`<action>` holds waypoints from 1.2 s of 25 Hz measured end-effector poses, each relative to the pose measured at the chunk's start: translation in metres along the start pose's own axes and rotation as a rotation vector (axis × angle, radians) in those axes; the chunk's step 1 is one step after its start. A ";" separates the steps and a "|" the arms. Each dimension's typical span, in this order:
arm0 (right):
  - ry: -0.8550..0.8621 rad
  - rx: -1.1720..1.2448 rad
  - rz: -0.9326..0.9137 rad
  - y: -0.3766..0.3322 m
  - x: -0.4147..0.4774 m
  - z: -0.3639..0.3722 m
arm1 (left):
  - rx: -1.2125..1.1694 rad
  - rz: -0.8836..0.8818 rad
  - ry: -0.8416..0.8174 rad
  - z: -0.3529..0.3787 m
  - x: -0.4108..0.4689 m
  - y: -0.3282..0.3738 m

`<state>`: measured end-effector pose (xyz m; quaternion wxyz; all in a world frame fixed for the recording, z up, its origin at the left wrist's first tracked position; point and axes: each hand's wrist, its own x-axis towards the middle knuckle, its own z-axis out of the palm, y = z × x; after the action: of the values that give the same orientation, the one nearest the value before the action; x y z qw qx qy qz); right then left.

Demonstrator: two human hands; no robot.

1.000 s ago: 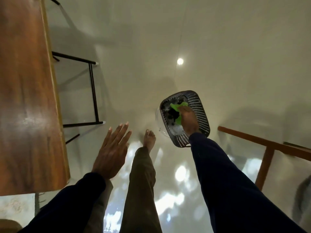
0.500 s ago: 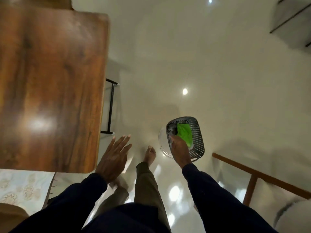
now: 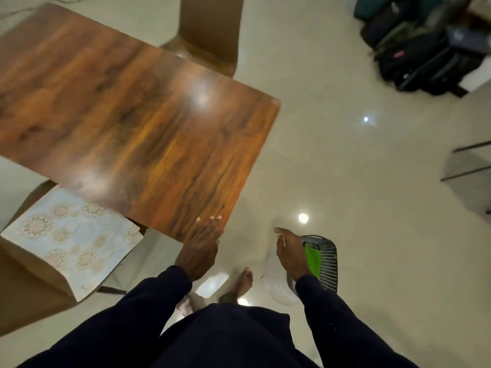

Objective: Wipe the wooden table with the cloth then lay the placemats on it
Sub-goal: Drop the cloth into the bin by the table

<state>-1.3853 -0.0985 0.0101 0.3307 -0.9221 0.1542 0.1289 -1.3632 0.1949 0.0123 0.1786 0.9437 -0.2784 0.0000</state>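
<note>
I am holding my left hand (image 3: 200, 248) flat, fingers straight, its tips lying over the near corner of the wooden counter (image 3: 132, 115); I cannot tell whether they are touching it. My right hand (image 3: 291, 254) is hovering released, grasping nothing, just above the green cloth (image 3: 312, 257), which is lying in the mesh basket (image 3: 329, 261) on the floor. The patterned placemats (image 3: 69, 235) are resting on a chair (image 3: 26, 301) beside the counter.

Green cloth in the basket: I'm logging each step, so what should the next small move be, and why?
Probably reach the left hand toward the placemats on the chair. The cloth lies in the basket, the right hand has lifted off it, empty, and the table holds no mats yet.
</note>
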 end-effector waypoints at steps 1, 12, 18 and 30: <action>-0.004 -0.014 -0.029 -0.012 -0.003 0.001 | -0.003 -0.012 0.027 -0.007 -0.009 -0.007; -0.036 -0.104 -0.262 -0.135 -0.013 0.032 | 0.032 -0.187 0.188 -0.073 -0.078 -0.076; -0.140 -0.085 -0.398 -0.189 -0.009 0.040 | 0.015 -0.327 0.213 -0.088 -0.100 -0.096; -0.520 -0.267 -0.740 -0.275 0.068 0.074 | 0.049 -0.815 0.383 -0.092 -0.122 -0.106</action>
<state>-1.2310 0.1379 0.0885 0.2608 -0.8867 -0.2906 0.2477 -1.4014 0.3728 0.0506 0.1899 0.9633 0.1539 0.1110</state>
